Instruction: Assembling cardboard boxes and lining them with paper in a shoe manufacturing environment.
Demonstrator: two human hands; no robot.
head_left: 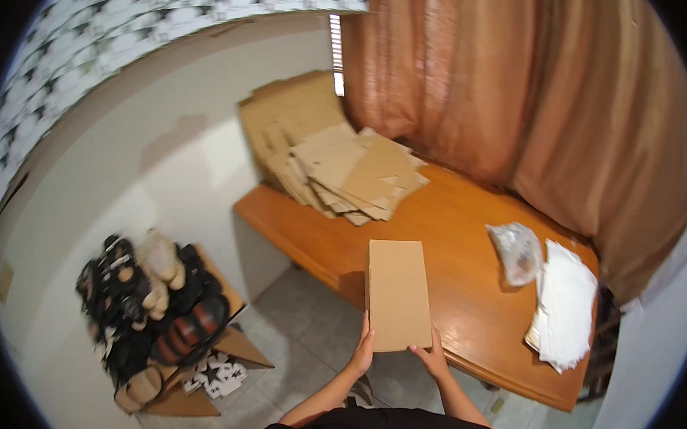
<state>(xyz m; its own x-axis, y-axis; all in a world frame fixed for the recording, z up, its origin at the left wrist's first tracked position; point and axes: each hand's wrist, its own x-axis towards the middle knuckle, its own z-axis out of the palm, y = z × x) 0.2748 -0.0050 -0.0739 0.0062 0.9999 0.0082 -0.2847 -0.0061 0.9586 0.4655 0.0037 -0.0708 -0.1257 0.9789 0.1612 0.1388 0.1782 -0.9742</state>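
Left hand and right hand clamp tan oblong cardboard box at near end; long axis points outward across brown wooden table edge.

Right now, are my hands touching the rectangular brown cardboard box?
Touching: the head view shows the left hand against the box at its left side, the right hand against its near right corner.
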